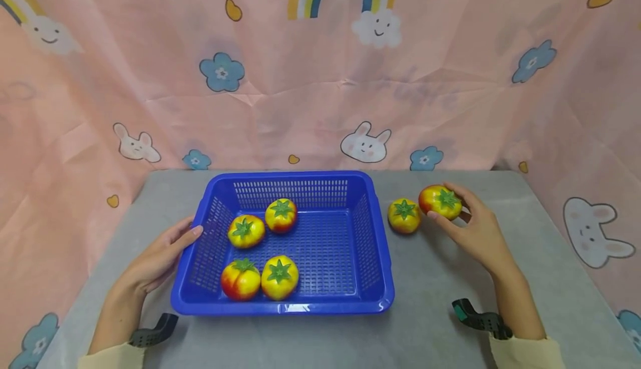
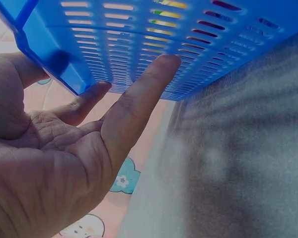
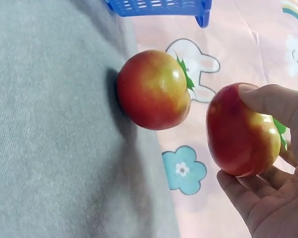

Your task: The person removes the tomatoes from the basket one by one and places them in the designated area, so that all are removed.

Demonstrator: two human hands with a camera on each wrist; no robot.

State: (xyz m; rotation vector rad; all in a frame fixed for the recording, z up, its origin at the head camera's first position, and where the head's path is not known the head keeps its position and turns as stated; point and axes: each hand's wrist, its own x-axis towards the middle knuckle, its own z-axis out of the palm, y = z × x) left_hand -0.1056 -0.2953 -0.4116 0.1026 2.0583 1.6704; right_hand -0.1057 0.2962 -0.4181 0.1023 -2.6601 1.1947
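A blue plastic basket (image 1: 325, 309) with slotted walls stands on the table. Inside, on its left half, lie several red-and-yellow tomatoes (image 1: 279, 278) with green star-shaped leaf tops. My left hand (image 1: 162, 255) holds the basket's left side, thumb over the rim and fingers against the outer slotted wall (image 2: 134, 29). To the right of the basket, my right hand (image 1: 473, 230) grips a tomato (image 3: 241, 134) between thumb and fingers, its leaf top partly hidden by the hand in the right wrist view. Beside it another tomato (image 3: 154, 91) rests on the table, between the basket and that hand.
The grey cloth-covered table (image 1: 420, 324) reaches back to a pink curtain (image 1: 300, 118) printed with rainbows, rabbits and flowers. More pink cloth hangs along both sides. Each wrist wears a black camera strap (image 1: 483, 320).
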